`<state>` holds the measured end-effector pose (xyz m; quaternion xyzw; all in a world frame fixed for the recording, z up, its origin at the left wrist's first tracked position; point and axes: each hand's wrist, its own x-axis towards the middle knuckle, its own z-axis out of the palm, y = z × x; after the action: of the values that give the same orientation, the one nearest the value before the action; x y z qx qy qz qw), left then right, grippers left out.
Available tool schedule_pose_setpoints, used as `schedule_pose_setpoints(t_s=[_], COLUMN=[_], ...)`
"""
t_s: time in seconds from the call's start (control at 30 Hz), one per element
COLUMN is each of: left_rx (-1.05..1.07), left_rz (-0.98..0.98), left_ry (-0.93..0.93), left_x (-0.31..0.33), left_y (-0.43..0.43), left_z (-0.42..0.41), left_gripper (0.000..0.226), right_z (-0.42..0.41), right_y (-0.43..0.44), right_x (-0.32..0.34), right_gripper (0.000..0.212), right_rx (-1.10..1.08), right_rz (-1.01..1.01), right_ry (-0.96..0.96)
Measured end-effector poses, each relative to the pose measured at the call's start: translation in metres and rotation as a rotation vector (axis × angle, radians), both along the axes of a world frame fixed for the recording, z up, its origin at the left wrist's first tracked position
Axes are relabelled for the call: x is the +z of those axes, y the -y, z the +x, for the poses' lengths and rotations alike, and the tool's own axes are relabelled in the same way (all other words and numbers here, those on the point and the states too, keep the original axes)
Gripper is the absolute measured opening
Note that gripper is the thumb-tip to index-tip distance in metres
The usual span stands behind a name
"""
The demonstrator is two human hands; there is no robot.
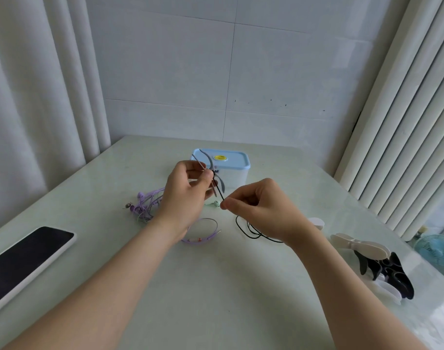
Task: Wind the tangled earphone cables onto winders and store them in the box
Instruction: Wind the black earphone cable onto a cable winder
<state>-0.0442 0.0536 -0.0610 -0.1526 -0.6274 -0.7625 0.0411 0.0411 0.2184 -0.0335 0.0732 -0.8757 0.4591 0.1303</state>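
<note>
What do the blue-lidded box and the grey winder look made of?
Blue-lidded translucent box: likely hard plastic, glossy lid, milky see-through walls. Grey fishbone-shaped winder in the left hand: probably matte silicone or rubber; its thin arms curve.

light: soft, even daylight | shadows: faint | glare: right edge | distortion: wide-angle bowing

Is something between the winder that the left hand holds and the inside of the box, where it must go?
Yes. The blue lid sits closed on the box, right behind the left hand and its gray winder. It has to come off first. Nothing else visible lies between them.
</note>
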Motion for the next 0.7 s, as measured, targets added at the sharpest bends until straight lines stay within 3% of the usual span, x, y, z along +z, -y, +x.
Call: schedule_pose_setpoints(t_s=[0.17, 0.33, 0.53, 0.7], left_rx=[-0.138, -0.332, -0.306, -0.312], left_rz=[-0.31, -0.378, -0.413, -0.574], left_ry=[-0.207, -0.208, -0.223, -0.28], left_x=[-0.002, -0.001, 0.0, -0.003], left_y=[0.003, 0.0, 0.003, 0.002], left_z=[0.001, 0.009, 0.008, 0.008], left_gripper=[0.012, 0.017, 0.017, 0.015], right_z=[0.001, -0.003, -0.007, -0.008], right_y=[0.001, -0.002, -0.005, -0.009], right_x=[0.007, 0.006, 0.004, 0.003], right_gripper=[0.023, 0.032, 0.032, 0.041], right_rx=[-0.049, -0.146, -0.18, -0.257], right_rz=[-0.184, -0.264, -0.249, -0.329], right_ry=[-0.147, -0.179, -0.144, -0.147])
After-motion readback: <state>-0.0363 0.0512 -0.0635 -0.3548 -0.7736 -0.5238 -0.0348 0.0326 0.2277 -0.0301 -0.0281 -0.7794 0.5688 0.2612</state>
